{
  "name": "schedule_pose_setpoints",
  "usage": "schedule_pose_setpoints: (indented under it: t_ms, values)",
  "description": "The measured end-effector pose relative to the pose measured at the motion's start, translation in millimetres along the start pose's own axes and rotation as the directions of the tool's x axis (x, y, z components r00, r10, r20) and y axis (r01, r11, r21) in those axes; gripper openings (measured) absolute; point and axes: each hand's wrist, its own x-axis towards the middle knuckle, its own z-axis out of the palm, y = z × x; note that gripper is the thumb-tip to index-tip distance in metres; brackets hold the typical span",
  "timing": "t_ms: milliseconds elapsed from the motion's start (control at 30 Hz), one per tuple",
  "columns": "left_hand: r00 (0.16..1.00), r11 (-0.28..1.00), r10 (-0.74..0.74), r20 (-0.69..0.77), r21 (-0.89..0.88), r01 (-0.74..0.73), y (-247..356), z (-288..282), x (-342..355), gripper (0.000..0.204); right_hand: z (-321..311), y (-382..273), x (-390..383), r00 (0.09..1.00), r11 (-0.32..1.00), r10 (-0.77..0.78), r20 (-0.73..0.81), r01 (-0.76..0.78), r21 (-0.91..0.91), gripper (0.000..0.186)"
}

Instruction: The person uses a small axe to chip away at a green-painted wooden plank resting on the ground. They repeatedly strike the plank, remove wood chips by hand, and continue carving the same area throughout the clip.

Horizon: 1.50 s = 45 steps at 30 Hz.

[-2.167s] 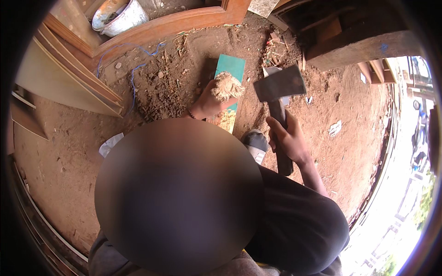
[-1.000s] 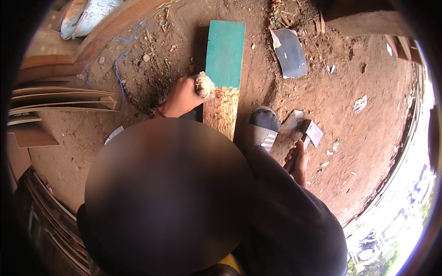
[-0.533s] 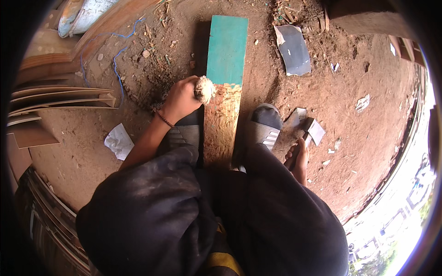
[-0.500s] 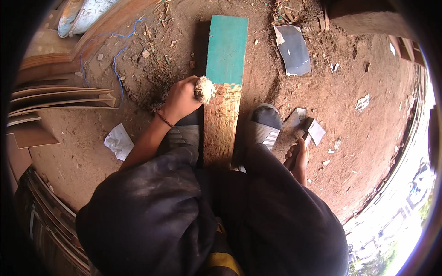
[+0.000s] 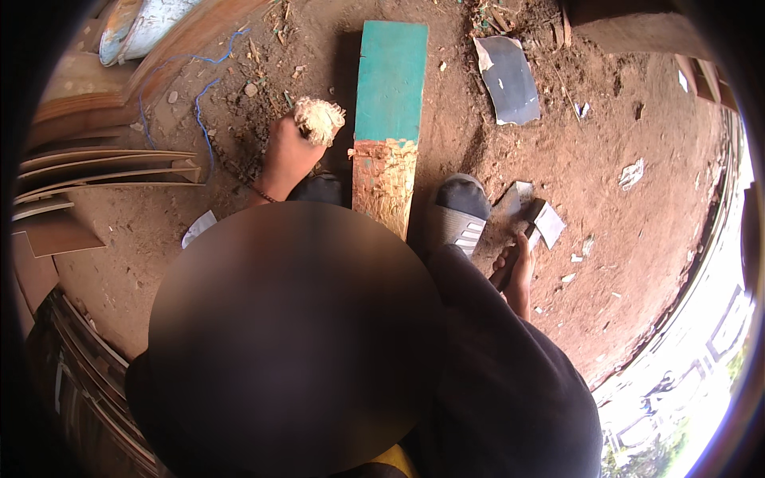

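A wooden beam (image 5: pixel 390 88) lies on the dirt between my feet, its far part painted green and its near part chipped down to bare, rough wood. To the left of it, apart from the wood, my left hand (image 5: pixel 290 158) is closed around a tool with a frayed, pale fibrous end (image 5: pixel 319 121); the rest of that tool is hidden. My right hand (image 5: pixel 519 269), low beside my right foot, grips a short dark-handled tool (image 5: pixel 527 225) with a flat, pale grey head, whose exact kind I cannot make out.
My right shoe (image 5: pixel 460 215) stands beside the beam. A dark torn sheet (image 5: pixel 508 80) lies at far right, white paper (image 5: pixel 198 229) at left. Stacked thin boards (image 5: pixel 107 171) and blue string (image 5: pixel 199 119) lie to the left. A blurred patch covers the lower middle.
My left hand has moved left and slightly away from me, off the beam, with its tool. My right hand stays nearly where it was. A blurred patch now hides the beam's near end.
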Motion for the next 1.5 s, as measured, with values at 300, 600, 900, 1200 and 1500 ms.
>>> schedule_pose_setpoints:
  t_ms: [300, 600, 900, 1200, 1500]
  values:
    - [0.915, 0.989, -0.15, 0.374, 0.037, 0.146, 20.1, -2.8, -6.7, 0.042, -3.0, 2.1, 2.1, 1.0, 1.0, 0.006, 0.021, -0.007, 0.013, 0.028]
    - [0.921, 0.995, -0.054, 0.386, -0.056, 0.082, 0.1, 9.9, -11.1, 0.032, -1.7, 4.4, 3.4, 1.0, 1.0, 0.001, 0.017, -0.001, 0.013, 0.026]
    - [0.948, 0.975, -0.218, 0.233, 0.025, 0.219, 7.2, -2.4, -14.7, 0.025, -3.0, -1.6, -1.2, 1.0, 1.0, 0.01, 0.024, -0.011, 0.003, 0.027]
    - [0.967, 0.899, 0.05, 0.249, -0.433, 0.065, 80.9, -40.2, 48.2, 0.029, 2.8, -4.5, -2.4, 1.0, 0.999, 0.03, 0.004, -0.03, 0.013, 0.026]
    - [0.806, 0.441, 0.253, 0.535, -0.805, 0.396, 116.0, 22.1, 85.7, 0.035, 1.6, -10.6, -5.7, 0.999, 0.999, 0.047, -0.025, -0.048, -0.018, 0.023]
